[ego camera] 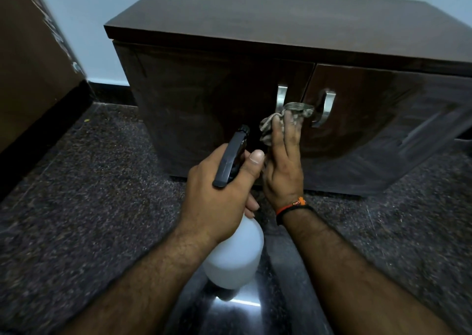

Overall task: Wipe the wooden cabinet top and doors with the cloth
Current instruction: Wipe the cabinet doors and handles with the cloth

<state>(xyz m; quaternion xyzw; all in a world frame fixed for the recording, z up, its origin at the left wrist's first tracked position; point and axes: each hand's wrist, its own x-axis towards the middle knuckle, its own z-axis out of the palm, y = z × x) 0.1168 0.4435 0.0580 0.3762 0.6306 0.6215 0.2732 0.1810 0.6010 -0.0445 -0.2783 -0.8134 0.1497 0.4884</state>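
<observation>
A low dark wooden cabinet [268,15] stands against the wall, with two doors and two metal handles [281,99]. My right hand [283,163] presses a crumpled grey cloth [288,116] against the doors, between the handles, near the right door's handle [325,108]. My left hand [219,189] grips a white spray bottle [235,253] by its black trigger head [233,153], whose nozzle points at the left door [204,110]. The right door [383,120] looks glossy.
Dark speckled stone floor [89,194] lies all around the cabinet. A large brown panel or box [28,61] leans at the left. A pale wall with a black skirting [109,83] runs behind.
</observation>
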